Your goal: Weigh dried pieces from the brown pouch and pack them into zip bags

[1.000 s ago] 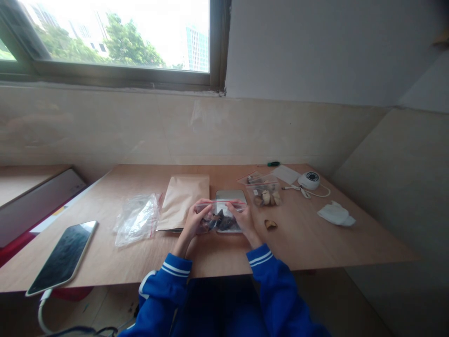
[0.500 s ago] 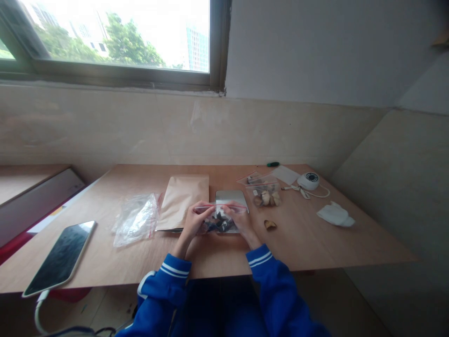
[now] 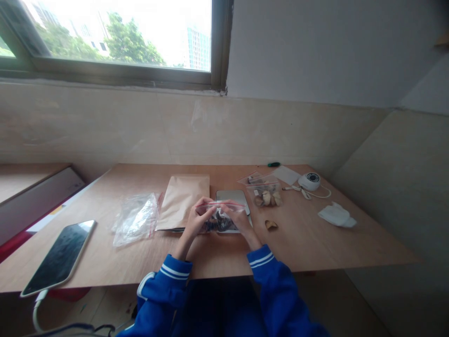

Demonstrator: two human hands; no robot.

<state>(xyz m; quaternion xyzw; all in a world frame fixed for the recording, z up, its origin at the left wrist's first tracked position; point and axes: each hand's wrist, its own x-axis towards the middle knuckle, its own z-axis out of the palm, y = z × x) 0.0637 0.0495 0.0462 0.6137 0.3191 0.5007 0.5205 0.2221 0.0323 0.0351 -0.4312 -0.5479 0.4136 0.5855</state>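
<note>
Between both hands is a clear zip bag (image 3: pixel 226 223) with a red seal line along its top and dark pieces inside. My left hand (image 3: pixel 195 218) pinches the seal on its left side. My right hand (image 3: pixel 238 218) grips the same strip on the right, the fingertips of both hands close together near the middle. Behind the bag, a silver-topped flat scale-like device (image 3: pixel 229 195) lies partly covered. A brown paper pouch (image 3: pixel 185 196) lies flat beside my left hand. To the right of my right hand sits a small brown dried piece (image 3: pixel 271 225).
Empty clear zip bags (image 3: pixel 136 220) and a phone (image 3: pixel 59 257) on a cable lie to the left. At right are a filled bag of pale pieces (image 3: pixel 268 197), a white round device (image 3: pixel 309 181) with a cord, a crumpled white tissue (image 3: pixel 336 215) and a green-handled tool (image 3: pixel 273 164).
My fingertips have drawn closer together along the red seal, with the left thumb shifting slightly right. The bag stays in both hands, and the other things keep their places.
</note>
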